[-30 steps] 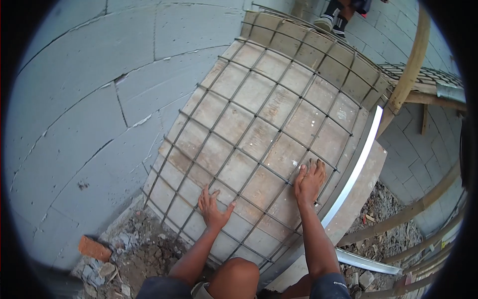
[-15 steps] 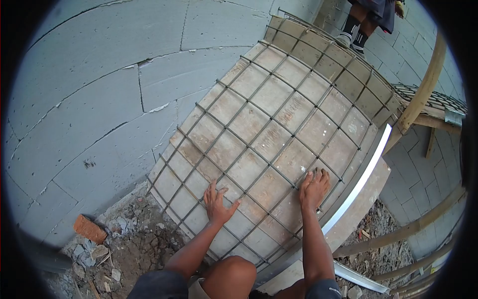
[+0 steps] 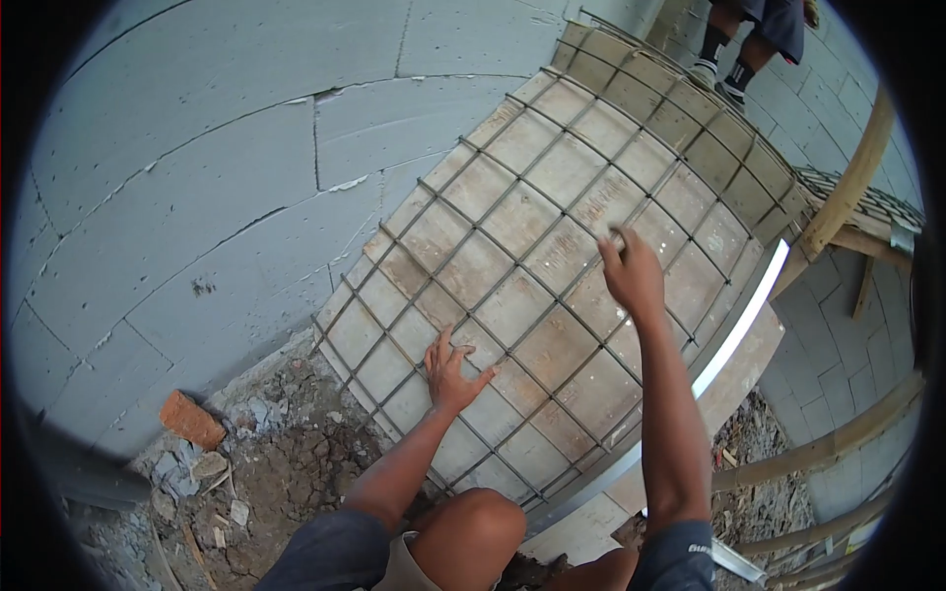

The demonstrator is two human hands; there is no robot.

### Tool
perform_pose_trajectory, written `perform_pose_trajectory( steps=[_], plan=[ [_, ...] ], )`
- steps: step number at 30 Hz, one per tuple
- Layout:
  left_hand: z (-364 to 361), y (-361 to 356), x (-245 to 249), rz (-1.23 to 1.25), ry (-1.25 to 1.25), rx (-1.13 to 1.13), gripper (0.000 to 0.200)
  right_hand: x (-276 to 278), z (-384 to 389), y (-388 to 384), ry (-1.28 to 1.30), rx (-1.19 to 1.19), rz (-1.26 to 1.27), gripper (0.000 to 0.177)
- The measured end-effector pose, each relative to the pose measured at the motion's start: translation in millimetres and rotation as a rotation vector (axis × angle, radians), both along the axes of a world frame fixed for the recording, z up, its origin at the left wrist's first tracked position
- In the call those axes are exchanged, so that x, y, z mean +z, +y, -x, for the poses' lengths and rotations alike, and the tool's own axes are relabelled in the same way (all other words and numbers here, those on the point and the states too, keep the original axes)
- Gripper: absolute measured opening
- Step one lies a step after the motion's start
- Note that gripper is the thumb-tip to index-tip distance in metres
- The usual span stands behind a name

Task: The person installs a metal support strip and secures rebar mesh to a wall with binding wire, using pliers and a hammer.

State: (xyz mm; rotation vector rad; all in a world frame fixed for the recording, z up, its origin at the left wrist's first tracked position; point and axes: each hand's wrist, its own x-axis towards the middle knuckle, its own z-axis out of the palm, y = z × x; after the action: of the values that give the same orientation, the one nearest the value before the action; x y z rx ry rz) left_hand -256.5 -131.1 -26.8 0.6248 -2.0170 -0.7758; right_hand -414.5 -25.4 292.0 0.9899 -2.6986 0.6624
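A grid of thin steel bars [image 3: 473, 225] lies over a sloping surface of pale, stained boards [image 3: 537, 202]. My left hand [image 3: 455, 376] rests on the lower left part of the grid, fingers spread, holding nothing. Farther up and to the right, my right hand [image 3: 634, 271] is over the grid with its fingers curled toward a bar near the middle. What its fingertips hold, if anything, is too small to make out. A bright metal strip [image 3: 741, 320] runs along the right edge of the boards.
A grey block wall [image 3: 227, 177] rises at the left. A brick piece [image 3: 192, 420] sits on rubble [image 3: 296, 463] at lower left. A person's legs [image 3: 734, 59] stand at the top right. Wooden poles [image 3: 849, 187] cross the right side.
My right hand has moved up the grid from its lower right part, and its fingers have curled. My left hand stays on the same part of the grid. The view has shifted slightly.
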Motion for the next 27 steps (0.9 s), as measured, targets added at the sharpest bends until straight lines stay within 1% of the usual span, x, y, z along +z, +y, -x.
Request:
perform_pose_trajectory(
  steps=[2,4,5,6,8,9,11,12,13,14,15,16,17,18,19,20,21,22,23,24,25,26,27],
  plan=[
    [-0.5,-0.3,-0.9,-0.001,-0.001,-0.008,0.051,0.5,52.1,-31.3,0.224,0.189,0.064,0.052],
    [0.2,-0.8,-1.0,-0.006,-0.02,0.004,0.051,36.4,37.6,-48.7,0.128,0.244,0.054,0.06],
    [0.5,-0.4,-0.1,0.003,-0.017,-0.018,0.051,45.5,24.3,-45.2,0.132,0.222,0.061,0.06],
    [0.7,-0.2,0.3,0.006,-0.006,-0.001,0.05,53.5,9.9,-39.2,0.072,0.248,0.025,0.06],
    [-0.9,0.8,-1.5,0.015,0.011,-0.017,0.05,62.8,-26.5,-12.2,-0.005,0.291,-0.028,0.057],
    [-1.0,0.2,-2.3,0.018,0.026,-0.008,0.051,47.0,-32.3,9.5,-0.033,0.342,0.018,0.053],
    [1.7,-1.2,-5.0,0.035,0.075,0.006,0.051,30.4,-64.3,67.2,-0.193,0.343,-0.081,0.052],
    [2.0,-2.5,-7.1,0.054,0.096,-0.005,0.051,9.3,-72.1,101.7,-0.217,0.417,-0.026,0.05],
    [3.1,-2.9,-11.0,0.059,0.099,-0.002,0.051,-6.0,-84.9,135.0,-0.365,0.413,0.026,0.048],
    [3.6,-3.9,-14.7,0.027,0.078,-0.011,0.051,-20.2,-93.0,167.9,-0.441,0.378,0.01,0.047],
    [4.1,-2.2,-12.3,0.065,0.066,0.002,0.047,-21.8,-109.6,197.4,-0.519,0.266,0.006,0.048],
    [5.0,-1.7,-16.5,0.078,0.075,-0.003,0.046,-38.1,-113.0,227.7,-0.542,0.229,0.055,0.048],
    [2.8,1.9,-11.5,0.071,0.021,0.009,0.043,-48.6,-119.6,252.4,-0.582,0.133,0.102,0.048],
    [1.6,3.6,-11.2,0.086,0.028,-0.012,0.043,-67.2,-118.6,278.2,-0.604,0.062,0.161,0.045],
    [-0.6,3.6,-11.7,0.07,0.038,-0.022,0.044,-73.2,-122.3,295.0,-0.606,-0.01,0.224,0.044],
    [-0.9,3.9,-10.4,0.052,0.048,-0.019,0.045,-78.2,-123.8,307.6,-0.611,-0.072,0.281,0.042],
    [-2.3,6.4,-8.0,0.066,0.031,-0.014,0.044,-85.6,-126.0,319.5,-0.615,-0.053,0.282,0.042],
    [-1.8,7.6,-6.2,0.069,0.03,0.013,0.044,-93.2,-126.2,329.6,-0.619,-0.111,0.365,0.042],
    [-0.9,8.2,-5.1,0.063,0.032,-0.006,0.043,-101.1,-123.8,336.0,-0.627,-0.164,0.441,0.041],
    [-2.5,8.5,-6.7,0.055,0.03,-0.021,0.042,-108.0,-119.5,338.9,-0.641,-0.127,0.424,0.041],
    [-8.4,11.0,-7.7,0.049,0.013,0.02,0.042,-112.9,-118.7,341.4,-0.685,-0.122,0.446,0.041],
    [-8.8,10.8,-10.0,0.061,0.001,0.0,0.043,-113.7,-118.2,343.9,-0.727,-0.12,0.467,0.04],
    [-1.8,7.5,-4.9,0.071,-0.001,-0.019,0.043,-108.9,-116.4,346.7,-0.785,-0.071,0.409,0.041]
  ],
)
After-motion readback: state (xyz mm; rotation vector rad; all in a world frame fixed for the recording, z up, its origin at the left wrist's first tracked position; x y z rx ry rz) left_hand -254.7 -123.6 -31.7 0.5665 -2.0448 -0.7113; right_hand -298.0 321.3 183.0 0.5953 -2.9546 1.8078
